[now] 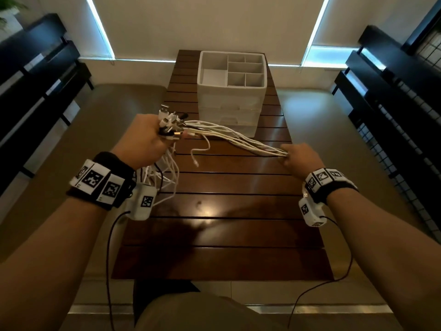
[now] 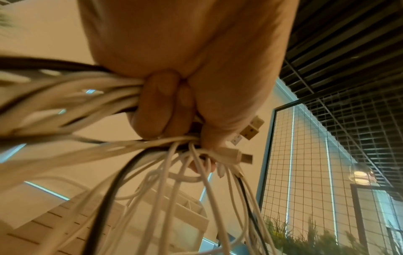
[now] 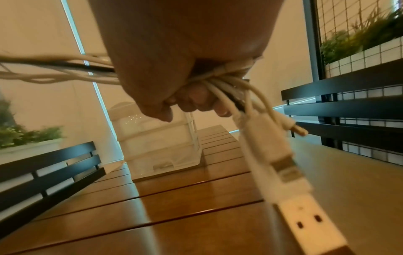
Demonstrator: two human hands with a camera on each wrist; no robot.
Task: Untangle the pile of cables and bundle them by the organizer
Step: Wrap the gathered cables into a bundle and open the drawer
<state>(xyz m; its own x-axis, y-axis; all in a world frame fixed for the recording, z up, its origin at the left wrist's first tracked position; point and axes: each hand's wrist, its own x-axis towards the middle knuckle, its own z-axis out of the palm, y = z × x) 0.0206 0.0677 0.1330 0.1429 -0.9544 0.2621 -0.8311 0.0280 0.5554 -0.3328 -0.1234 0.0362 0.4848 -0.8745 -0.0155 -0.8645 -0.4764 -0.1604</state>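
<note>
A bundle of mostly white cables [image 1: 229, 136] stretches above the slatted wooden table [image 1: 222, 235] between my two hands. My left hand [image 1: 145, 139] grips one end in a fist, with several USB plugs [image 1: 170, 121] sticking out past the fingers and loose cable loops [image 1: 164, 177] hanging below the wrist. In the left wrist view the fingers [image 2: 157, 107] curl round white and black cables [image 2: 91, 100]. My right hand [image 1: 299, 157] grips the other end; in the right wrist view plugs [image 3: 290, 176] dangle from its fist [image 3: 165, 89]. The white organizer [image 1: 231, 91] stands behind.
The organizer has open top compartments [image 1: 245, 70] and drawers [image 1: 229, 115] below, at the table's far end. One loose cable end [image 1: 195, 161] dangles over the table's middle. Black slatted benches [image 1: 35, 87] flank both sides, with a wire grid panel [image 1: 424, 144] at right.
</note>
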